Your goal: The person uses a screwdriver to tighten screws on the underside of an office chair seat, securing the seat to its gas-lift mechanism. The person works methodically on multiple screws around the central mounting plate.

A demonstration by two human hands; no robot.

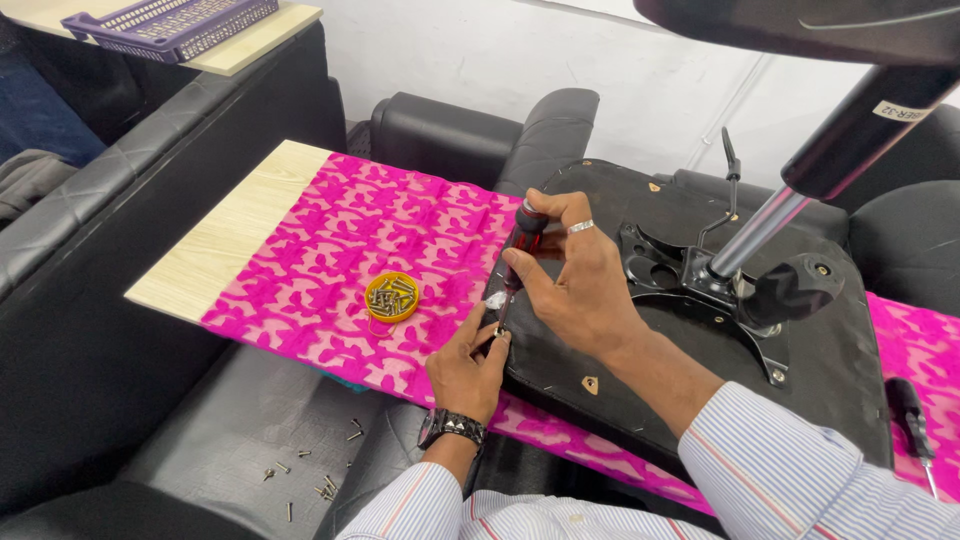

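The right hand [575, 275] is closed around the red-and-black handle of a screwdriver [517, 255], holding it nearly upright with its tip at the near left edge of an upturned black chair seat [600, 215]. The left hand [468, 365] pinches its fingertips together at the foot of the shaft, seemingly steadying a small screw there, though the screw itself is too small to make out. The seat lies underside up on a pink patterned cloth [340, 240] spread over the table [235, 225], with its metal mechanism plate [680, 275] and gas-lift column [800, 190] pointing upward. The step in hand looks like driving or seating a screw at the seat's edge; the next move calls for keeping the tip square in the screw head. A yellow dish of screws [392, 296] sits on the cloth just left of the hands, and loose screws [320, 465] lie on the black sofa cushion below.
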